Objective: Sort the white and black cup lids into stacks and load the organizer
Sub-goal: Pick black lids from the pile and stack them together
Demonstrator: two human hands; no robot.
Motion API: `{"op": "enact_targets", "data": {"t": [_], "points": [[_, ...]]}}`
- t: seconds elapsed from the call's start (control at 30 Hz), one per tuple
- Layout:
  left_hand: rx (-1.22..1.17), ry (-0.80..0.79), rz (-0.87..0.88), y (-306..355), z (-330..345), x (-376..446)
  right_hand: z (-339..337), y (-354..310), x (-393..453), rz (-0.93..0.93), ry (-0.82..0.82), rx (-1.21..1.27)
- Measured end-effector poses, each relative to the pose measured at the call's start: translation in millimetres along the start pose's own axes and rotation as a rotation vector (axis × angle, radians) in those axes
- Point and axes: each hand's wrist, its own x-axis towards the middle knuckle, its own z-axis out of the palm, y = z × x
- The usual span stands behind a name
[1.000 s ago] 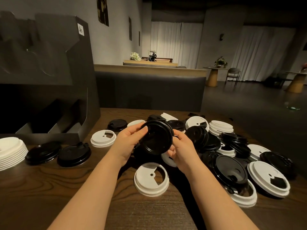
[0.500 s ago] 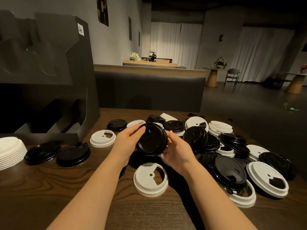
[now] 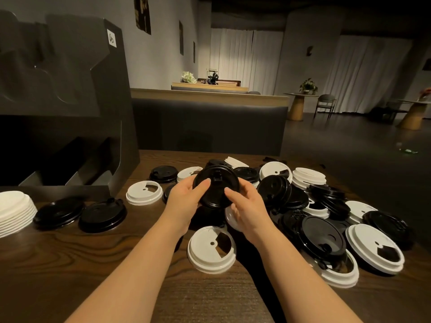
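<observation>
Both hands hold one black lid (image 3: 217, 185) above the table's middle, its top side facing me. My left hand (image 3: 186, 197) grips its left edge, thumb on the face. My right hand (image 3: 245, 203) grips its lower right edge. A jumbled pile of black and white lids (image 3: 326, 206) spreads to the right. One white lid (image 3: 211, 249) lies just below my hands. A stack of white lids (image 3: 14, 209) sits at the far left, with two black lids (image 3: 102, 214) beside it. The dark organizer (image 3: 63, 108) stands at the back left.
Another white lid (image 3: 144, 192) and a black lid (image 3: 163, 173) lie near the organizer's right corner. The wooden table (image 3: 70, 264) has bare surface at the front left. A padded bench back (image 3: 210, 127) runs behind the table's far edge.
The black lid has been turned between my hands: it was tilted on edge with its underside showing, and now its top faces me. Both hands shifted slightly around it.
</observation>
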Motion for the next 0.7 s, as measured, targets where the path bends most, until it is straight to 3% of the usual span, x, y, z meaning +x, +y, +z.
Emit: {"op": "enact_targets", "data": {"t": [0.07, 0.2, 0.37, 0.57, 0.7], "points": [[0.063, -0.066, 0.0, 1.9, -2.9, 0.3, -0.7, -4.3, -2.9, -0.047, 0.033, -0.044], [-0.039, -0.188, -0.054, 1.7, 0.2, -3.8, -2.0, -8.2, -6.2, -0.202, 0.093, -0.267], [-0.003, -0.112, 0.049, -2.4, 1.8, -0.7, -1.4, -4.2, -2.1, -0.149, 0.06, -0.222], [0.0, -0.044, 0.028, 1.6, -1.6, -2.5, 6.8, -16.3, 0.8, -0.156, -0.014, -0.449], [0.189, 0.063, 0.11, 21.3, -10.6, 1.5, 23.1, -33.4, 11.2, -0.089, -0.057, -0.486]]}}
